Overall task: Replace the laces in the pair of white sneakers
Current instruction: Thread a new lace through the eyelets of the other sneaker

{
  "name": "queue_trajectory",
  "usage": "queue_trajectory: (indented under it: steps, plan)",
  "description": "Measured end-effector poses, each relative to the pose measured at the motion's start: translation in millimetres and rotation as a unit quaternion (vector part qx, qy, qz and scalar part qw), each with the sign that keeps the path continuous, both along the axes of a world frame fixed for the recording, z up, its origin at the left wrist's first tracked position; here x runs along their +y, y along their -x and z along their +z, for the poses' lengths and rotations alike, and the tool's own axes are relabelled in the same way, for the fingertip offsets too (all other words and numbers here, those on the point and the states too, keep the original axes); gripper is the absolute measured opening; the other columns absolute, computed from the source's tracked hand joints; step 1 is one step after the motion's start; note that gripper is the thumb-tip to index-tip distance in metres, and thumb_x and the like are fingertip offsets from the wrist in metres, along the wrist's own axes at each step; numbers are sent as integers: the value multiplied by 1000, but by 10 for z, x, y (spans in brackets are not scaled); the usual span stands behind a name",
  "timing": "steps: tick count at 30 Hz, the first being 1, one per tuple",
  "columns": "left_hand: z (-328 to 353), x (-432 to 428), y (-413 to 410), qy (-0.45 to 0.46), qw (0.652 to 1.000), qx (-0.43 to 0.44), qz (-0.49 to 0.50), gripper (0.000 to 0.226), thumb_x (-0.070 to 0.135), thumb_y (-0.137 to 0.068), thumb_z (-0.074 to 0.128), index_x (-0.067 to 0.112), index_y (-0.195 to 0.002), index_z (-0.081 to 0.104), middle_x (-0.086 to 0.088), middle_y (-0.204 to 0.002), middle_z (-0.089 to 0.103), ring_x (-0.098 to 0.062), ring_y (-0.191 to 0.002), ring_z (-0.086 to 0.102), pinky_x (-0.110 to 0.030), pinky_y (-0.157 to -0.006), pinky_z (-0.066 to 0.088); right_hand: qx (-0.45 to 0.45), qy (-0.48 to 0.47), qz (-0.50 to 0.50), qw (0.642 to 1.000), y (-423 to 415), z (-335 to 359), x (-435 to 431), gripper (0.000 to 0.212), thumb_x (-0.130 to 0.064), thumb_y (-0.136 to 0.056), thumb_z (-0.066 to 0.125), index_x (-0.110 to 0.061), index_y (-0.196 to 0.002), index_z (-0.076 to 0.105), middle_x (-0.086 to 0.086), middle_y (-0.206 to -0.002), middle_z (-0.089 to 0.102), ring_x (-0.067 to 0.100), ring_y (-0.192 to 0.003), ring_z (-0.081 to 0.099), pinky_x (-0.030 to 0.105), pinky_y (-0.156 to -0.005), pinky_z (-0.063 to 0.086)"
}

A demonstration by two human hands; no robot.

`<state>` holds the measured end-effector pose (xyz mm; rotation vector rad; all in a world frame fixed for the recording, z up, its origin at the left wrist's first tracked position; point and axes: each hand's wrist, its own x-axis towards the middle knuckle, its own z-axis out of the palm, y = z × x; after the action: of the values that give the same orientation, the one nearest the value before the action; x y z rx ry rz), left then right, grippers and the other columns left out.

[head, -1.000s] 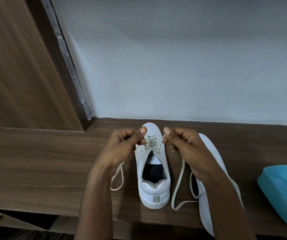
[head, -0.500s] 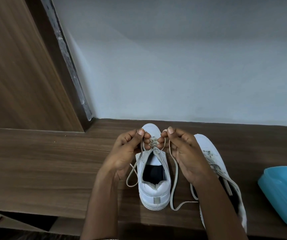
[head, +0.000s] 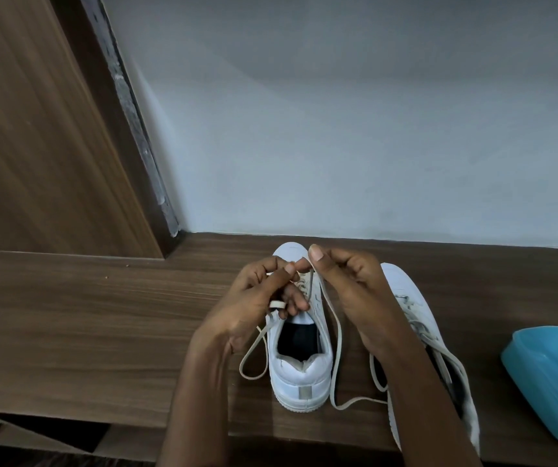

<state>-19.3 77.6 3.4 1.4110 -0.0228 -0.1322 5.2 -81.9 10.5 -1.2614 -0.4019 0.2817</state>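
Head view: I see the left hand (head: 254, 299) and right hand (head: 350, 291) each pinch the lace (head: 339, 335) over a white sneaker (head: 299, 379).

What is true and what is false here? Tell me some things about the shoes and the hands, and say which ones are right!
1. The left hand and the right hand both hold the lace of the middle shoe. True.
2. The middle shoe's heel points at the wall. False: the heel points toward the person and the toe toward the wall.
3. A blue tub sits at the right edge of the wooden shelf. True.
4. The second shoe lies to the left of the middle shoe. False: it lies to the right, partly hidden behind the right arm.
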Motion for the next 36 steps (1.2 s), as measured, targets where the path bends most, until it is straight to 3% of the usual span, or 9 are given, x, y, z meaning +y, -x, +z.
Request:
queue_trajectory:
  steps: [4,7,11,14,16,20,24,28,36]
  plan:
    - [-17,6,2,-43,998,-36,-42,30,7,-97,57,11,-127,57,-19,-73,65,-17,-58,55,-24,-57,46,-28,59,4,998,3,21,-17,29,-25,-100,57,2,-98,68,33,-63,53,39,-61,61,64,-73,54]
    - [0,-13,-15,-64,996,-62,-32,14,8,-100,53,1,-107,63,-9,-67,63,-14,-57,51,-23,-55,43,-102,126,2,987,16,57,-31,26,-27,-98,61,-7,-91,75,25,-80,61,34,-72,66,63,-80,55]
    - [36,-7,9,-66,996,-53,15,20,-5,-98,48,-3,-85,64,-3,-58,59,-11,-54,51,-17,-50,43,-155,188,36,969,61,175,-101,20,-29,-94,64,-17,-91,80,0,-109,59,16,-105,64,46,-97,53]
    - [75,-14,40,-56,998,-8,24,31,-13,-92,49,-1,-71,68,-10,-57,62,-14,-51,59,-22,-50,47,-185,201,46,961,81,193,-76,16,-18,-94,66,-19,-106,77,4,-105,54,25,-92,61,48,-83,53]
    - [70,-18,35,-44,999,22,1,25,-11,-91,50,-3,-79,71,-18,-67,65,-20,-59,63,-24,-54,50,-175,192,54,964,86,177,-24,22,-8,-95,63,-13,-114,74,7,-104,54,19,-81,62,37,-71,56]
    - [45,-43,38,42,995,87,6,9,-1,-87,60,-7,-80,64,-15,-64,63,-18,-52,62,-23,-48,50,-182,218,66,957,83,172,-28,26,5,-92,60,-10,-103,78,2,-99,67,12,-88,67,23,-78,53]
    - [74,-19,10,99,989,93,63,23,16,-78,72,-5,-86,68,-11,-69,70,-13,-54,64,-20,-51,52,-76,253,20,964,33,140,-120,33,14,-85,50,-5,-80,77,6,-80,76,16,-71,68,25,-63,54]
    - [83,-5,20,106,985,107,78,19,4,-69,75,-3,-86,70,-11,-72,72,-11,-55,65,-19,-51,52,84,268,-6,960,-8,7,-98,23,9,-91,53,1,-92,75,17,-86,76,24,-74,72,25,-57,57]
    - [103,15,-2,143,982,113,46,28,2,-78,66,4,-106,62,-12,-82,72,-11,-57,63,-23,-52,54,247,157,4,956,65,-11,59,21,-23,-98,59,-6,-96,72,13,-90,77,16,-68,73,15,-44,31]
